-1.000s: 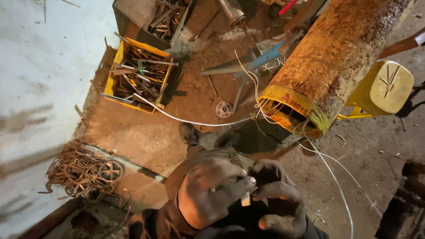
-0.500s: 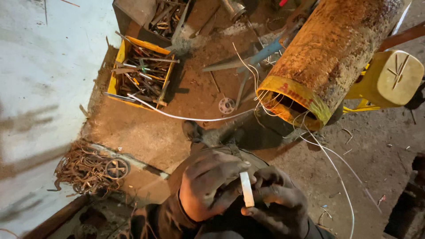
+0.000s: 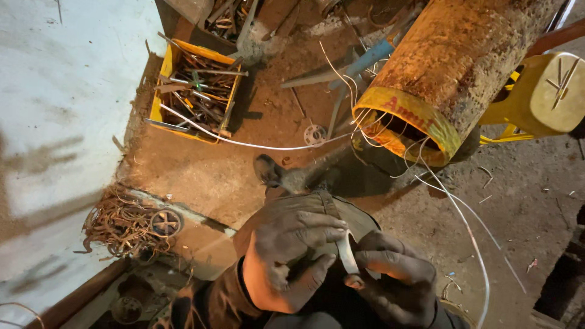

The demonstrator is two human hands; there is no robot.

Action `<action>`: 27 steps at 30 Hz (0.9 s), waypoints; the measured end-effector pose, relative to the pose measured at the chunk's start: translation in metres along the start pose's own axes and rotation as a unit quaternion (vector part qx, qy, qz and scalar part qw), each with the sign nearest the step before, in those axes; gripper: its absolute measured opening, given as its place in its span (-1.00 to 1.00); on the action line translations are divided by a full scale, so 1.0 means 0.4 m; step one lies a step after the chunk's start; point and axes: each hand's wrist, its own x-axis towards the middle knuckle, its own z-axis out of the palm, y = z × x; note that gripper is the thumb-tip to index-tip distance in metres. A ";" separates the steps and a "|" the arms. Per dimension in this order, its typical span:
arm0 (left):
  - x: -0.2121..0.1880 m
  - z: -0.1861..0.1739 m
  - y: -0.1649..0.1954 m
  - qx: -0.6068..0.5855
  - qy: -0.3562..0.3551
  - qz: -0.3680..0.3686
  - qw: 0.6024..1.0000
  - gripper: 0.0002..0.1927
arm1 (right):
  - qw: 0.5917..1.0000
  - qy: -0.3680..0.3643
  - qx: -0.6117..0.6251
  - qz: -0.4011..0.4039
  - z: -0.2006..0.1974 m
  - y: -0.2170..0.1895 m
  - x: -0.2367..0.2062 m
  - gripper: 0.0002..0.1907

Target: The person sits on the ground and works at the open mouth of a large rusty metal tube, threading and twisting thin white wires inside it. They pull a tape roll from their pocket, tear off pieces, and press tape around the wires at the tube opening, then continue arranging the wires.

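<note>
Warm, dim light falls from above and slightly right, brightest on the rusty pipe (image 3: 463, 67) and the dirt floor (image 3: 213, 176). The pale wall (image 3: 61, 122) carries soft grey shadows. The lower corners sink into darkness. The gloved hands look slightly soft; the white wire (image 3: 256, 145) glares. Straight lines bend near the edges.

bare dirt floor (image 3: 201, 176) lies open ahead of the left hand (image 3: 292, 247), between the yellow crate (image 3: 159, 91) of scrap and the shoe (image 3: 271, 172). to the right, loose white wires (image 3: 451, 204) trail from the big rusty pipe (image 3: 454, 67) across the ground. a tangle of rusty wire (image 3: 119, 225) blocks the left.
</note>
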 end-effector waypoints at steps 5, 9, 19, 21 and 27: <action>0.002 0.018 -0.027 -0.041 0.005 -0.064 0.997 -0.75 | 0.996 -0.009 0.092 -0.017 -0.004 0.015 -0.016 -0.82; 0.005 0.016 -0.041 -0.039 0.022 0.023 0.999 -0.77 | 0.997 -0.036 0.065 0.005 -0.019 0.021 -0.027 -0.79; 0.003 0.006 -0.037 -0.059 0.015 0.015 0.998 -0.78 | 0.995 -0.042 0.091 -0.005 -0.003 0.028 -0.021 -0.80; -0.002 0.005 -0.042 -0.039 0.019 0.031 0.999 -0.78 | 0.995 -0.060 0.077 -0.017 -0.002 0.030 -0.010 -0.80; -0.024 0.007 -0.052 0.026 0.037 0.101 0.994 -0.73 | 0.997 -0.066 0.047 -0.017 0.010 0.016 -0.006 -0.79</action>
